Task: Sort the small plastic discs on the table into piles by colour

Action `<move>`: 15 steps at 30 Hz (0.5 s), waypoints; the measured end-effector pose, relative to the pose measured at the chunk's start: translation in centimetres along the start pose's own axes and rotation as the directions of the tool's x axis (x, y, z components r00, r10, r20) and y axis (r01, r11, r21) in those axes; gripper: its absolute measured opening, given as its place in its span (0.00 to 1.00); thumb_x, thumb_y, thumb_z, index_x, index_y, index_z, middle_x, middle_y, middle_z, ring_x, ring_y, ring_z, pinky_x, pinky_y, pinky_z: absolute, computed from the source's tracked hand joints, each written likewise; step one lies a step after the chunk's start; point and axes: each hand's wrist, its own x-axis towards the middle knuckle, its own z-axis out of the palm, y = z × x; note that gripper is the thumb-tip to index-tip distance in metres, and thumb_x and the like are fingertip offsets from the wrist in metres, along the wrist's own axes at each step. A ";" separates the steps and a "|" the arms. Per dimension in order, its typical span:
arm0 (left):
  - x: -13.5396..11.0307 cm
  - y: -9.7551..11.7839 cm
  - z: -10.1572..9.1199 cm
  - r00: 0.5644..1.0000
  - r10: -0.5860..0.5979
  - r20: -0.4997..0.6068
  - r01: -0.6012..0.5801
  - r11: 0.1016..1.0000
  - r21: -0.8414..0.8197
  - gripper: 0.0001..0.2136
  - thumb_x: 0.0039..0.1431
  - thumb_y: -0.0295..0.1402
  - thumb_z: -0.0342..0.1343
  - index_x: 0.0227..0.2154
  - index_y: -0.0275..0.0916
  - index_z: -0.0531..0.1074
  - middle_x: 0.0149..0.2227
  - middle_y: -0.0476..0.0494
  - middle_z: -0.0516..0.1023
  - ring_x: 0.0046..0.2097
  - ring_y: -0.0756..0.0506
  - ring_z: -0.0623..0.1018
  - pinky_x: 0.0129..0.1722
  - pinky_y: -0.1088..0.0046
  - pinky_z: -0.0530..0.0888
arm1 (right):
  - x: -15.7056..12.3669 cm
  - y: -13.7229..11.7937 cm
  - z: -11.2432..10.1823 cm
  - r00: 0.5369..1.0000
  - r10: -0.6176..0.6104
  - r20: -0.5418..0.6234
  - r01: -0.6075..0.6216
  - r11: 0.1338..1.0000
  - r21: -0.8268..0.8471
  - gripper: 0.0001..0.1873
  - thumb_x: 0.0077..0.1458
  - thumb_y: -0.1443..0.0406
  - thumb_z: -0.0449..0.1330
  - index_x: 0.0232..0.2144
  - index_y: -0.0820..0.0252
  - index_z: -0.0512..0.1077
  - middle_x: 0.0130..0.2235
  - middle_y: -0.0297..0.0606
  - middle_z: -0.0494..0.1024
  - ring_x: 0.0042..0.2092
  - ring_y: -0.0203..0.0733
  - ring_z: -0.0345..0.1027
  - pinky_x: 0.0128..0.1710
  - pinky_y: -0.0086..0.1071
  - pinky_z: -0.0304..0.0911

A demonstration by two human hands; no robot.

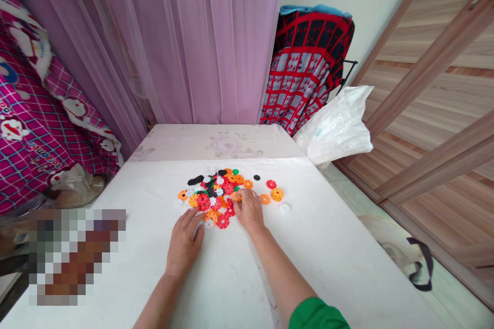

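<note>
Because the loose heap of red, orange, white, black and green notched plastic discs (203, 201) sits on the midline of the white-covered table (219, 288), both bare forearms can angle inward and reach it from either side. Thin and flat, the discs overlap one another, which is probably why the heap spreads low and wide.

The left hand (182, 244) rests at the heap's near left edge, palm down. Its fingers are loosely spread and slightly bent, with the thumb held apart from them; the gap suggests a light touch on the rim of the heap, and no disc shows clamped between them. The right hand (250, 211) lies over the heap's right edge, fingers curled down among the discs. Its own back hides the tips, so I cannot tell whether they pinch a piece or merely press on it. A green fabric sleeve (318, 314) ends well short of the right wrist, leaving it unhindered.

Beyond the right hand, a few discs lie clear of the heap: a small black one (257, 178), a red one (271, 184), overlapping orange ones (277, 195) and a white one (284, 208). Being separate, they appear easier to grasp than those buried.
</note>
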 end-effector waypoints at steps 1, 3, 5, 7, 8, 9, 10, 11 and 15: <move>0.0 0.0 0.0 1.000 -0.002 0.002 0.002 1.000 -0.001 0.16 0.62 0.35 0.47 0.48 0.45 0.75 0.54 0.41 0.75 0.58 0.37 0.72 0.57 0.49 0.70 | 0.0 0.0 0.0 1.000 -0.001 -0.003 0.001 1.000 -0.010 0.10 0.54 0.66 0.59 0.41 0.57 0.71 0.43 0.40 0.77 0.48 0.46 0.64 0.48 0.37 0.56; 0.0 0.0 -0.1 1.000 -0.005 0.008 0.005 1.000 -0.001 0.16 0.62 0.36 0.47 0.48 0.45 0.75 0.54 0.42 0.75 0.58 0.38 0.72 0.57 0.50 0.70 | -0.1 0.1 0.1 1.000 0.004 -0.009 -0.004 0.999 -0.037 0.10 0.54 0.66 0.60 0.41 0.57 0.72 0.42 0.41 0.77 0.47 0.46 0.64 0.47 0.37 0.56; 0.0 0.0 -0.1 1.000 -0.007 0.007 0.007 1.000 -0.004 0.16 0.62 0.35 0.47 0.48 0.45 0.75 0.54 0.42 0.76 0.58 0.38 0.72 0.57 0.50 0.70 | -0.2 0.0 0.1 1.000 0.013 -0.015 -0.014 0.997 -0.070 0.12 0.54 0.64 0.60 0.43 0.57 0.73 0.41 0.42 0.77 0.46 0.47 0.64 0.46 0.38 0.56; 0.0 0.1 0.0 1.000 -0.004 -0.003 0.004 1.000 -0.010 0.16 0.62 0.35 0.47 0.48 0.45 0.75 0.54 0.42 0.76 0.57 0.38 0.72 0.57 0.50 0.70 | -0.3 0.0 0.1 0.999 0.021 -0.026 -0.023 0.995 -0.098 0.14 0.55 0.63 0.60 0.45 0.57 0.73 0.39 0.42 0.77 0.45 0.47 0.64 0.45 0.38 0.55; 0.0 0.1 0.0 1.000 -0.002 -0.011 0.002 1.000 -0.012 0.16 0.62 0.35 0.47 0.47 0.45 0.75 0.54 0.42 0.76 0.57 0.38 0.72 0.57 0.51 0.70 | -0.3 0.0 0.1 0.999 0.026 -0.031 -0.029 0.994 -0.106 0.13 0.56 0.64 0.59 0.45 0.57 0.73 0.38 0.41 0.77 0.44 0.46 0.64 0.44 0.37 0.55; 0.0 0.1 0.0 1.000 0.000 -0.017 0.000 1.000 -0.013 0.16 0.63 0.35 0.46 0.47 0.45 0.75 0.54 0.42 0.75 0.57 0.38 0.72 0.57 0.51 0.70 | -0.3 0.0 0.1 0.999 0.032 -0.036 -0.036 0.993 -0.110 0.13 0.57 0.64 0.58 0.45 0.57 0.73 0.36 0.41 0.77 0.43 0.46 0.65 0.44 0.37 0.54; 0.0 0.1 0.0 1.000 0.003 -0.021 -0.003 1.000 -0.011 0.16 0.63 0.35 0.46 0.47 0.44 0.75 0.54 0.41 0.75 0.57 0.38 0.72 0.57 0.51 0.70 | -0.3 0.0 0.1 0.998 0.039 -0.043 -0.044 0.993 -0.110 0.12 0.57 0.65 0.58 0.44 0.56 0.74 0.35 0.40 0.77 0.42 0.45 0.65 0.44 0.36 0.54; 0.0 0.0 0.1 1.000 0.007 -0.023 -0.007 1.000 -0.008 0.16 0.63 0.35 0.46 0.47 0.44 0.75 0.54 0.41 0.76 0.57 0.38 0.72 0.57 0.50 0.71 | -0.3 0.1 0.0 0.998 0.042 -0.051 -0.047 0.993 -0.106 0.12 0.58 0.65 0.57 0.44 0.56 0.74 0.34 0.39 0.77 0.41 0.45 0.65 0.43 0.36 0.54; 0.0 0.0 0.1 1.000 0.020 -0.024 -0.020 1.000 -0.001 0.16 0.63 0.34 0.46 0.47 0.43 0.75 0.54 0.40 0.76 0.57 0.38 0.73 0.56 0.50 0.71 | -0.6 0.3 -0.5 0.996 -0.012 -0.088 0.007 0.998 -0.059 0.12 0.58 0.66 0.55 0.44 0.59 0.74 0.37 0.41 0.78 0.42 0.44 0.65 0.45 0.35 0.55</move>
